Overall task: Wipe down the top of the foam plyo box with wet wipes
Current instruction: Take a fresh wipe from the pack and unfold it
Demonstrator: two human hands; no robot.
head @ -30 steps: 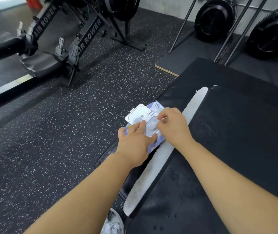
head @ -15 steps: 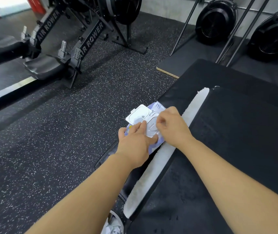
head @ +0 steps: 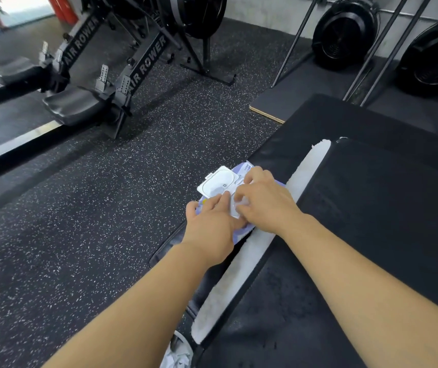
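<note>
Pinching at the dispenser opening, the right hand (head: 263, 201) works a wipe loose while the left hand (head: 212, 221) presses flat, fingers unclenched, steadying the wet wipes pack (head: 239, 232), lid (head: 219, 181) flipped open, at the plyo box (head: 372, 208) edge.

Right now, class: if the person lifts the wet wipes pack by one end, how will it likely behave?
The wet wipes pack looks like a soft film pouch, so it would probably sag. Its open flip lid looks rigid and may swing. The left hand pins it, suggesting it slides easily.
</note>
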